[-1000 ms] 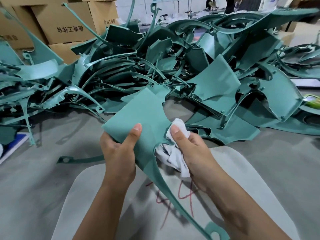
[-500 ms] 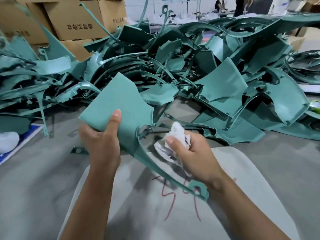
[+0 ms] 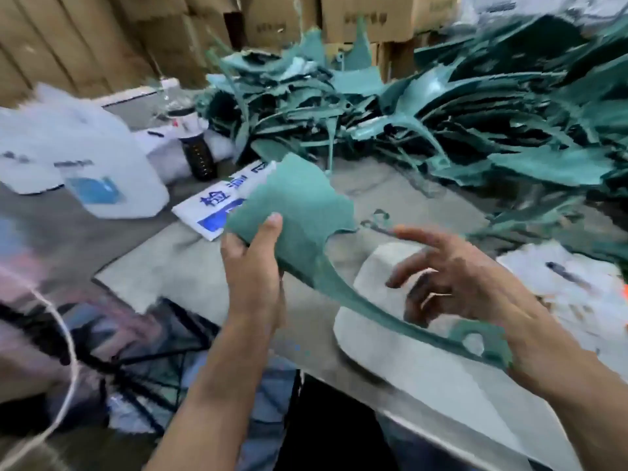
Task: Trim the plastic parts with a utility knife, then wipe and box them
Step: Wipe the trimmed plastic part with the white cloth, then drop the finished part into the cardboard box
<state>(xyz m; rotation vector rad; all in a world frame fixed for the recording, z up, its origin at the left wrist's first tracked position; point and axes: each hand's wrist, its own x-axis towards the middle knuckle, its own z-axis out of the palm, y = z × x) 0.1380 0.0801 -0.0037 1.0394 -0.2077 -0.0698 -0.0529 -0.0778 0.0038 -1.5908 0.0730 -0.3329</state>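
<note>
Between the two hands hangs the teal moulded plastic part (image 3: 306, 212), a broad textured panel that tapers into a long thin arm ending in a holed tab. The left hand (image 3: 253, 263) grips the panel's lower edge, thumb pressed on its face. Half a second ago the right hand (image 3: 452, 283) was bunched round a white cloth beside the part; now its fingers are spread and hold nothing, and the cloth is gone from it. The view has also swung left. To my eye the wiping of this piece is done and boxing comes next.

Left of the left hand stands a translucent white plastic jug (image 3: 102, 171) with a blue label; its contents cannot be made out. Beyond both hands lies the tangled heap of teal parts (image 3: 458, 107), and behind it stacked brown cardboard cartons (image 3: 367, 15), apparently closed.
</note>
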